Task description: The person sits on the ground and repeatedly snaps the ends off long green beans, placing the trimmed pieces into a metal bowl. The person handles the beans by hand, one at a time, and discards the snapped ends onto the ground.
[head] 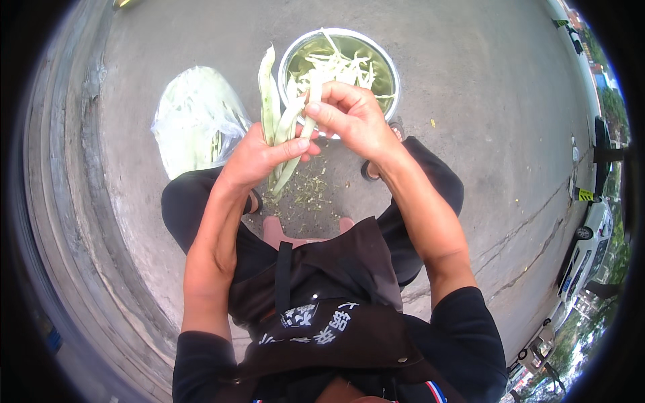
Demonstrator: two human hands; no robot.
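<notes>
Several long, flat pale-green beans point(267, 95) are bunched in my left hand point(264, 151), with the thumb laid across them. My right hand point(352, 113) pinches the upper part of one bean point(315, 90) between thumb and fingers, and that bean's lower end crosses my left hand. Just beyond both hands stands a round stainless steel basin point(395, 65) on the ground, holding a heap of bean pieces point(342, 68). Left of my left hand lies a clear plastic bag point(194, 101) filled with more beans. My right hand covers part of the basin's near rim.
Bean scraps point(310, 189) litter the concrete ground point(468, 90) between my feet. A pink plastic stool point(274, 229) is under me. Concrete steps point(75, 201) run along the left. Parked cars point(594, 242) line the far right. A brown apron point(342, 282) bearing writing covers my lap.
</notes>
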